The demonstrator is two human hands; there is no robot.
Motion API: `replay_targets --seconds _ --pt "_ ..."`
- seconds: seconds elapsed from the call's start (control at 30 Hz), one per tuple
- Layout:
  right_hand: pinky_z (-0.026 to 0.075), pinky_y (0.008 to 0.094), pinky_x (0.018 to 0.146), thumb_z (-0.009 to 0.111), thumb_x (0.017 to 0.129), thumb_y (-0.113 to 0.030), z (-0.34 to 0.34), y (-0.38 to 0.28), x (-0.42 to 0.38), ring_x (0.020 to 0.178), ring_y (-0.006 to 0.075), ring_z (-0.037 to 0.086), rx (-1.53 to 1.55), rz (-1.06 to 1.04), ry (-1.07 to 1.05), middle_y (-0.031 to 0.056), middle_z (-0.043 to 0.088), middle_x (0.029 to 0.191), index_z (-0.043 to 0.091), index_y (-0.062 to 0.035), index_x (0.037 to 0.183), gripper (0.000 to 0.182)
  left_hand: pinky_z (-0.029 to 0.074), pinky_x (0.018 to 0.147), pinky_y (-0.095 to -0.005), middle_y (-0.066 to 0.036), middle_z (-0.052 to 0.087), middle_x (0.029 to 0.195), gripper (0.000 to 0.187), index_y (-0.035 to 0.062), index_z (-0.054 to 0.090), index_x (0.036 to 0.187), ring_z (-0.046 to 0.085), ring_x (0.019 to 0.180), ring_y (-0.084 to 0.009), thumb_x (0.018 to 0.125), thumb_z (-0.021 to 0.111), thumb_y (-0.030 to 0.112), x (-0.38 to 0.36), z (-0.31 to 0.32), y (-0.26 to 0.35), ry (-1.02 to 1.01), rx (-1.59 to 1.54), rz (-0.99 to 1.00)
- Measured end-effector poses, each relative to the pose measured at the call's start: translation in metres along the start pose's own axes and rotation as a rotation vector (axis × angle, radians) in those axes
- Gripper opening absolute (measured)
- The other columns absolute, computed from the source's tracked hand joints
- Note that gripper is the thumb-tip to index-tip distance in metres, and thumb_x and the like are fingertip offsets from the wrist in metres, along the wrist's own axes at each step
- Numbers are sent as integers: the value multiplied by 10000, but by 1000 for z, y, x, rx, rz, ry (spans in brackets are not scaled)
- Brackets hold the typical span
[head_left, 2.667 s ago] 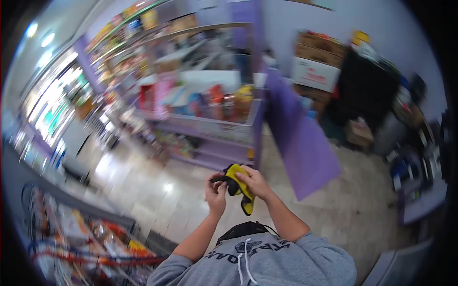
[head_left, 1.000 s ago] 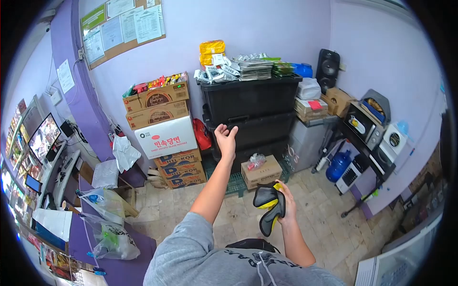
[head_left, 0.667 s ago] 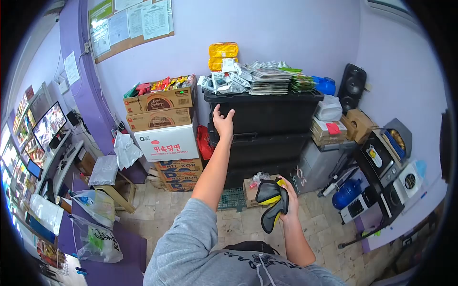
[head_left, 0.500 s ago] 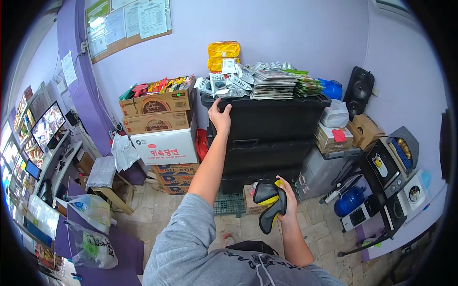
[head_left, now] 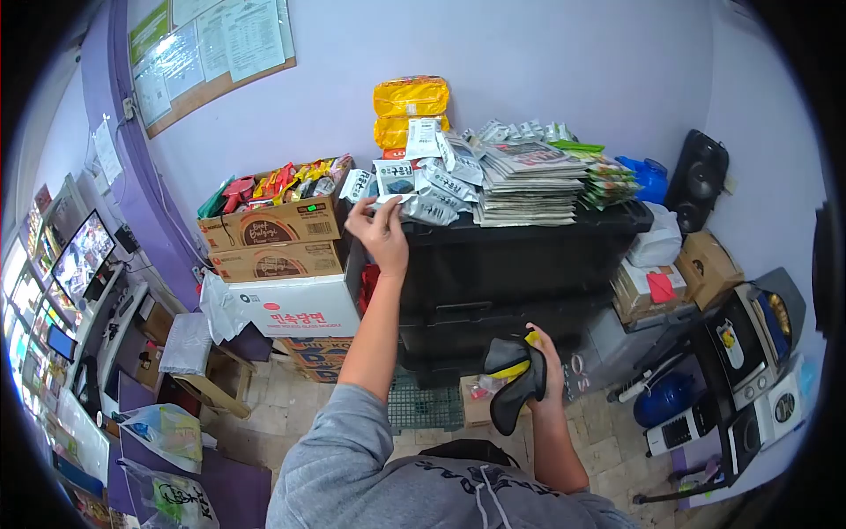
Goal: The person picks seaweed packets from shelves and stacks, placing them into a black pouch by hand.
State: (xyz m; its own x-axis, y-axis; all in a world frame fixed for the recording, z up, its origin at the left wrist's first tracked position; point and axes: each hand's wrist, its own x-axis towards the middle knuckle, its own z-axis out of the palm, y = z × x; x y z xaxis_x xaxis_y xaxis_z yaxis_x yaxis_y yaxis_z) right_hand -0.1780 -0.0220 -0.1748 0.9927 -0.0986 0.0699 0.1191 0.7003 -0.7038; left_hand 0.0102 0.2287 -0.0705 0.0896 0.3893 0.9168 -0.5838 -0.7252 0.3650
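Note:
My left hand (head_left: 379, 236) is raised at the front edge of the stacked black storage bins (head_left: 520, 264). Its thumb and fingers pinch the lower edge of a silver-and-white seaweed pack (head_left: 394, 176) in a loose pile. Lower down on the right, my right hand (head_left: 550, 375) is wrapped round a floppy black-and-yellow cloth item (head_left: 515, 392), whose exact kind I cannot make out. Next to the seaweed pile lies a stack of flat packets (head_left: 529, 189), with green packets (head_left: 608, 181) at its right. Behind stand yellow packs (head_left: 411, 99).
Left of the bins, cartons are stacked, the top one an open box (head_left: 273, 220) of colourful packets, above a white carton (head_left: 300, 304). At right stand a black speaker (head_left: 696, 181) and a shelf unit (head_left: 736, 353). A green crate (head_left: 427, 406) sits on the floor.
My left hand has moved from the bin lid's edge to the seaweed pack. The view has come closer to the bins. My right hand still holds the black-and-yellow cloth item.

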Motion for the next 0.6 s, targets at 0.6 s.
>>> replay_targets --seconds 0.6 --pt "295 383 1065 512 840 -37 120 48 92 1296 325 388 -683 -389 -1311 181 433 1371 531 -30 1251 412 448 887 -298 -46 573 1130 396 98 487 1241 567 999 -152 989 375 382 -164 -91 99 293 -1010 -1273"
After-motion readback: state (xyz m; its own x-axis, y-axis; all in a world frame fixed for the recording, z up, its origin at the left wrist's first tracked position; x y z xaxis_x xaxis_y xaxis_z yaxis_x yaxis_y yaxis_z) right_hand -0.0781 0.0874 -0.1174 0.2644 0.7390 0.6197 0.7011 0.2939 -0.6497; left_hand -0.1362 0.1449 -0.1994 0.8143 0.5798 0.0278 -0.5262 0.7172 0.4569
